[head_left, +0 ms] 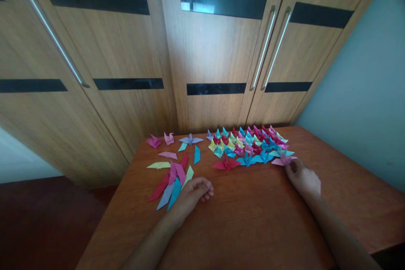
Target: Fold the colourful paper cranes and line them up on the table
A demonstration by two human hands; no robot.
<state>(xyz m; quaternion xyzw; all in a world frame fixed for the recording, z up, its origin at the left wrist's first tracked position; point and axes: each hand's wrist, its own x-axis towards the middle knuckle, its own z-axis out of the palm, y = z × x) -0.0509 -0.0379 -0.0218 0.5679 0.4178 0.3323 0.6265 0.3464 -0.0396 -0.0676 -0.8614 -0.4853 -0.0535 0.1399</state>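
Note:
My right hand (303, 178) has its thumb and fingers closed on the wing of a pink paper crane (283, 160). That crane sits at the right end of the front row on the table. My left hand (198, 190) rests with fingers curled and nothing visible in them, beside several folded paper strips. Nearest to it are a green strip (188, 175) and a blue strip (175, 193). Between the hands lies a red paper crane (226, 163) with spread wings, and blue cranes (247, 160) continue that row to the right.
Many colourful cranes (239, 142) stand in close rows at the back of the wooden table (253, 223). Pink cranes (154, 141) and a lilac crane (190, 139) sit back left. Behind the table rises a wooden wardrobe (215, 50); a pale wall (363, 93) is at right.

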